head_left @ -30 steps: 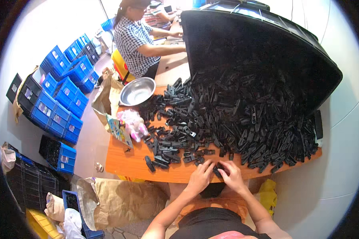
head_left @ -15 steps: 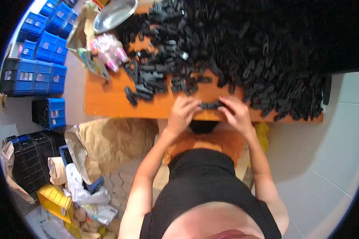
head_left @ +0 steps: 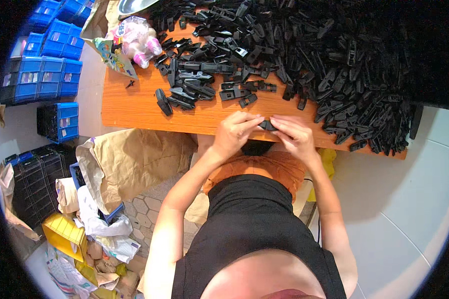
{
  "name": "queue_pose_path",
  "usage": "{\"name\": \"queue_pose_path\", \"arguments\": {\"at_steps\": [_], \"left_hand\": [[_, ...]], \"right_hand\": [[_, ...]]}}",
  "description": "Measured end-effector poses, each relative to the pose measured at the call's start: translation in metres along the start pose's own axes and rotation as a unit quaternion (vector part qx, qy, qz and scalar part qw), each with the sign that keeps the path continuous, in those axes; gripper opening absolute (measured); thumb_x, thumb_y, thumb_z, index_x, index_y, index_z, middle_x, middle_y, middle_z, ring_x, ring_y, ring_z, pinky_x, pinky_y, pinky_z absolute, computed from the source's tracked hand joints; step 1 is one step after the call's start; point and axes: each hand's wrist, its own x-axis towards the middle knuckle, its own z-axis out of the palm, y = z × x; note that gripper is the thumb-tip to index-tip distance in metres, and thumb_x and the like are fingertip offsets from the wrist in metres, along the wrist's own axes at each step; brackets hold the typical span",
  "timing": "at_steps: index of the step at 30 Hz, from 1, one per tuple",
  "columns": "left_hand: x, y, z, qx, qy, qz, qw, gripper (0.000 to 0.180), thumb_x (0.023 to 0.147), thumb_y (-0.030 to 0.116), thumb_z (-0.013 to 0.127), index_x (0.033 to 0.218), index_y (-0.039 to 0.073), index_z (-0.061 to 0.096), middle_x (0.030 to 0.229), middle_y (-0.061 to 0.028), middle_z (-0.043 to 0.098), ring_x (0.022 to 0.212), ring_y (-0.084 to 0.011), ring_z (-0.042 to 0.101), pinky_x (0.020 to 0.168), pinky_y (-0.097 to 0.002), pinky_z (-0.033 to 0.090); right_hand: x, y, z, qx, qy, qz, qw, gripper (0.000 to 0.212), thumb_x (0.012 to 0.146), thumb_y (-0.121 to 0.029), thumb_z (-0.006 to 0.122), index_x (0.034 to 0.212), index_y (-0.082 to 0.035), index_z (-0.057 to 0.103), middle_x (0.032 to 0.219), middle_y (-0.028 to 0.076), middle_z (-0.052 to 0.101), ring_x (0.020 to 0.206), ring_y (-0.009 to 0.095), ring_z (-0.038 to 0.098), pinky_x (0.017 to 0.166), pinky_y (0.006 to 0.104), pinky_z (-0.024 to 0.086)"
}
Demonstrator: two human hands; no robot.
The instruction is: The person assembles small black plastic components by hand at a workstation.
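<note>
A small black plastic part (head_left: pixel 268 125) is pinched between my two hands, just above the front edge of the orange-brown table (head_left: pixel 149 109). My left hand (head_left: pixel 236 130) grips its left end with the thumb and fingertips. On its right end my right hand (head_left: pixel 293 133) is closed in the same way, slightly blurred. The fingers cover most of the part, so its exact kind is hidden. Beyond my hands lie several loose black plastic pieces (head_left: pixel 234 93), some with a square hole. A big heap of similar black parts (head_left: pixel 329 65) spreads over the table's back and right.
A clear bag with pink-capped items (head_left: pixel 137 42) and a metal bowl (head_left: pixel 134 5) sit at the table's left. An open brown paper sack (head_left: pixel 139 159) stands below the left front edge. Blue crates (head_left: pixel 50 77) and a yellow basket (head_left: pixel 65 236) are further left.
The view has shifted, so the table sits a little higher in it. My hands are closer together, and less of the black part shows between them.
</note>
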Motion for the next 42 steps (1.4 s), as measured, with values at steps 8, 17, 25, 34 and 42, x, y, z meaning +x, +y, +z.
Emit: {"name": "queue_pose_path", "arguments": {"at_steps": [8, 17, 25, 34, 42], "left_hand": [[-0.014, 0.020, -0.013, -0.002, -0.052, 0.007, 0.999, 0.035, 0.071, 0.009, 0.076, 0.105, 0.006, 0.068, 0.096, -0.0095, 0.065, 0.085, -0.0263, 0.060, 0.074, -0.0363, 0.048], [-0.009, -0.031, -0.094, 0.347, 0.267, -0.191, 0.878, 0.049, 0.082, 0.015, 0.072, 0.124, 0.004, 0.050, 0.114, -0.0167, 0.049, 0.092, -0.0302, 0.055, 0.086, -0.0398, 0.044], [-0.030, -0.046, -0.104, 0.200, 0.287, -0.245, 0.904, 0.030, 0.088, 0.012, 0.067, 0.115, 0.003, 0.058, 0.109, -0.0096, 0.051, 0.074, -0.0147, 0.058, 0.066, -0.0277, 0.050], [-0.033, -0.036, -0.096, 0.150, 0.270, -0.290, 0.906, 0.045, 0.079, 0.014, 0.077, 0.115, 0.001, 0.054, 0.102, -0.0082, 0.056, 0.078, -0.0125, 0.058, 0.069, -0.0255, 0.051], [-0.052, -0.030, -0.099, -0.103, 0.365, -0.354, 0.855, 0.046, 0.086, 0.003, 0.067, 0.127, -0.002, 0.047, 0.107, -0.0124, 0.060, 0.096, -0.0145, 0.060, 0.086, -0.0275, 0.051]], "right_hand": [[0.003, -0.002, -0.001, 0.019, -0.032, -0.025, 0.999, 0.035, 0.072, -0.001, 0.072, 0.106, -0.005, 0.067, 0.102, 0.009, 0.068, 0.102, 0.028, 0.063, 0.087, 0.0381, 0.049], [0.018, -0.025, -0.017, -0.002, -0.015, 0.033, 0.999, 0.025, 0.078, -0.007, 0.071, 0.102, -0.002, 0.066, 0.108, 0.013, 0.063, 0.096, 0.030, 0.062, 0.082, 0.0360, 0.051], [0.068, -0.005, 0.018, -0.078, 0.076, 0.062, 0.992, 0.031, 0.080, -0.002, 0.066, 0.110, -0.001, 0.057, 0.109, 0.016, 0.058, 0.100, 0.035, 0.058, 0.085, 0.0396, 0.049], [0.063, 0.001, 0.027, -0.139, 0.045, 0.066, 0.987, 0.035, 0.081, -0.004, 0.064, 0.115, -0.001, 0.053, 0.105, 0.018, 0.057, 0.098, 0.037, 0.057, 0.082, 0.0422, 0.049], [0.044, -0.002, 0.026, -0.095, 0.068, 0.091, 0.989, 0.034, 0.083, -0.002, 0.062, 0.115, 0.000, 0.053, 0.101, 0.019, 0.058, 0.090, 0.038, 0.059, 0.078, 0.0418, 0.048]]}}
